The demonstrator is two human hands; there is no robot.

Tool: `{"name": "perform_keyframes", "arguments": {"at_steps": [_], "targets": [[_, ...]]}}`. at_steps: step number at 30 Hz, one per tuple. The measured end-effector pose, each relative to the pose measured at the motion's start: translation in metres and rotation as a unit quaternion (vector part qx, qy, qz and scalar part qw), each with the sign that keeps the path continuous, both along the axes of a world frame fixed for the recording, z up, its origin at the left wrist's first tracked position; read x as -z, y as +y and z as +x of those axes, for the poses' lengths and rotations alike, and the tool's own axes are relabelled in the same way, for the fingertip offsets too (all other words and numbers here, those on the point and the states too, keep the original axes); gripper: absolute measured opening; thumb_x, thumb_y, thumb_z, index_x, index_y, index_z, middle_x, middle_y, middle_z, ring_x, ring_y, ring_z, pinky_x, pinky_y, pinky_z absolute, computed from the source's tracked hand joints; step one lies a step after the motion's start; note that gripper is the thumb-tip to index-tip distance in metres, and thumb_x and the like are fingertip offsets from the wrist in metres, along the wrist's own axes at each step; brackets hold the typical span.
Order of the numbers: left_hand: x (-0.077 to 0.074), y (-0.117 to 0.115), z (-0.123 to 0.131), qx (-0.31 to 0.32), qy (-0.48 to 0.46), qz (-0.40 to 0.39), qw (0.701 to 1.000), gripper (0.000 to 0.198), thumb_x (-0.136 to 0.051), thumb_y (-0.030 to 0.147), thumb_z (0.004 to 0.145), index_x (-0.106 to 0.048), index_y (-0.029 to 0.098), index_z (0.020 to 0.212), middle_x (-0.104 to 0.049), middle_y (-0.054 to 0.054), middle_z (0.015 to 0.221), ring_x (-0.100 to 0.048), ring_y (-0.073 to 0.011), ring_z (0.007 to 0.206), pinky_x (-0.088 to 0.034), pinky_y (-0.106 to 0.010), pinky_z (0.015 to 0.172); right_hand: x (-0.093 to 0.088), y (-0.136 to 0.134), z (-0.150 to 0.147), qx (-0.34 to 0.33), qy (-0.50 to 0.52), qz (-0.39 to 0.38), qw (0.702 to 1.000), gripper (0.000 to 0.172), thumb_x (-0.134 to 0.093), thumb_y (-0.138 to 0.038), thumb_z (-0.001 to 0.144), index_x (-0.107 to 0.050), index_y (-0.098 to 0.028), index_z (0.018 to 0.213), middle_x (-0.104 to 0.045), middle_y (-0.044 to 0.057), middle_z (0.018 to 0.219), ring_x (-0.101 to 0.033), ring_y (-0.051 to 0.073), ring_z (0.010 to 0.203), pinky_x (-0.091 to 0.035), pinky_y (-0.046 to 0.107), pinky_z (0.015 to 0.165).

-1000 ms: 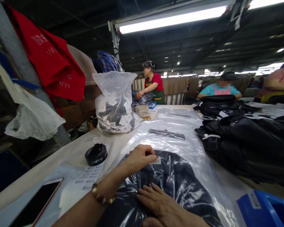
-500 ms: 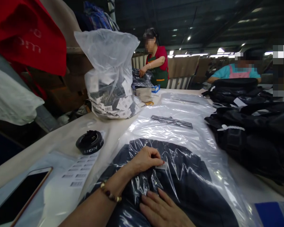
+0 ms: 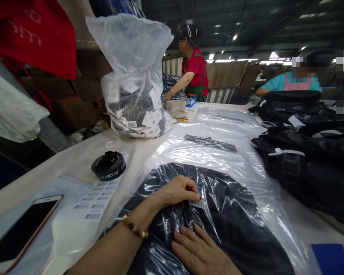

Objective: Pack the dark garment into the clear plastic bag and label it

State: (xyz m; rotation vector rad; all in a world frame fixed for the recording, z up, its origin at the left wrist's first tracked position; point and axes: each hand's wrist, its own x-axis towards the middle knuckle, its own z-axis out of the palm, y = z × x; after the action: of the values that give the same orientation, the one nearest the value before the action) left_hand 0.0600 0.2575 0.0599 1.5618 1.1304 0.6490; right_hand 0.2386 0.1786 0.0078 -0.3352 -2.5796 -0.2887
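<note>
A dark folded garment or fabric item (image 3: pixel 232 214) lies inside a clear plastic bag (image 3: pixel 271 198) on the table in front of me. My left hand (image 3: pixel 179 190), with a beaded bracelet at its wrist, is closed in a pinch at a small white label (image 3: pixel 197 202) on the bag. The fingertips touch the label's edge and partly cover it. My right hand (image 3: pixel 200 250) lies flat on the plastic just below, fingers stretched out, holding nothing.
A roll of black lettered tape (image 3: pixel 109 166), a barcode label sheet (image 3: pixel 96 200) and a phone (image 3: pixel 25 233) lie left. Beyond stands a plastic sack of tags (image 3: pixel 136 103). Black bags (image 3: pixel 312 164) are piled right. Two co-workers (image 3: pixel 196 72) are farther back.
My hands stay almost in place on the bag, the left still at the label. The view has shifted slightly. The co-worker in red has turned and leaned, reaching lower.
</note>
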Motion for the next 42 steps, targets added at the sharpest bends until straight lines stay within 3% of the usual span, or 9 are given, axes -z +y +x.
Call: {"name": "perform_keyframes", "arguments": {"at_steps": [14, 31, 34, 37, 40, 42], "targets": [[0.023, -0.002, 0.006, -0.036, 0.099, 0.096, 0.990, 0.011, -0.070, 0.023, 0.067, -0.062, 0.018, 0.061, -0.051, 0.004, 0.068, -0.050, -0.0125, 0.070, -0.035, -0.024, 0.064, -0.001, -0.001, -0.002, 0.002, 0.016, -0.013, 1.000, 0.035, -0.032, -0.030, 0.100, -0.055, -0.020, 0.125, -0.061, -0.006, 0.125, -0.051, 0.009, 0.121, -0.025, 0.027, 0.113], [0.028, -0.009, 0.008, -0.014, 0.186, 0.162, 0.969, 0.013, -0.072, 0.021, 0.072, -0.060, 0.018, 0.067, -0.052, 0.003, 0.075, -0.052, -0.0125, 0.075, -0.036, -0.024, 0.067, 0.000, 0.001, -0.001, 0.006, 0.012, -0.019, 1.000, 0.035, -0.032, -0.030, 0.100, -0.055, -0.020, 0.124, -0.061, -0.006, 0.124, -0.053, 0.010, 0.119, -0.034, 0.026, 0.108], [0.027, -0.011, 0.008, -0.031, 0.205, 0.177, 0.962, 0.018, -0.073, 0.022, 0.071, -0.059, 0.018, 0.082, -0.053, 0.003, 0.078, -0.052, -0.0136, 0.075, -0.039, -0.024, 0.067, 0.000, 0.001, -0.002, 0.002, 0.009, -0.027, 1.000, 0.035, -0.034, -0.033, 0.099, -0.054, -0.019, 0.125, -0.061, -0.006, 0.125, -0.054, 0.010, 0.118, -0.035, 0.025, 0.107], [0.027, -0.014, 0.007, -0.038, 0.229, 0.207, 0.950, 0.032, -0.071, 0.022, 0.072, -0.055, 0.017, 0.098, -0.055, 0.001, 0.082, -0.053, -0.0151, 0.075, -0.042, -0.026, 0.068, 0.014, -0.002, -0.005, 0.008, 0.050, -0.042, 0.998, 0.037, -0.030, -0.034, 0.100, -0.054, -0.020, 0.126, -0.061, -0.006, 0.125, -0.051, 0.009, 0.121, -0.033, 0.025, 0.109], [0.025, -0.018, 0.007, 0.013, 0.260, 0.266, 0.928, 0.016, -0.063, 0.016, 0.079, -0.057, 0.017, 0.094, -0.058, -0.004, 0.094, -0.053, -0.0186, 0.090, -0.042, -0.031, 0.081, 0.038, -0.005, -0.010, 0.025, 0.112, -0.067, 0.991, 0.041, -0.023, -0.034, 0.101, -0.050, -0.023, 0.129, -0.062, -0.005, 0.124, -0.045, 0.008, 0.126, -0.024, 0.028, 0.114], [0.023, -0.021, 0.008, 0.074, 0.282, 0.306, 0.906, 0.011, -0.054, 0.008, 0.082, -0.060, 0.016, 0.086, -0.060, -0.005, 0.097, -0.051, -0.0196, 0.096, -0.039, -0.033, 0.087, 0.050, -0.005, -0.011, 0.018, 0.102, -0.100, 0.990, 0.046, -0.025, -0.045, 0.099, -0.046, -0.023, 0.134, -0.060, -0.003, 0.127, -0.043, 0.009, 0.129, -0.023, 0.030, 0.115]]}}
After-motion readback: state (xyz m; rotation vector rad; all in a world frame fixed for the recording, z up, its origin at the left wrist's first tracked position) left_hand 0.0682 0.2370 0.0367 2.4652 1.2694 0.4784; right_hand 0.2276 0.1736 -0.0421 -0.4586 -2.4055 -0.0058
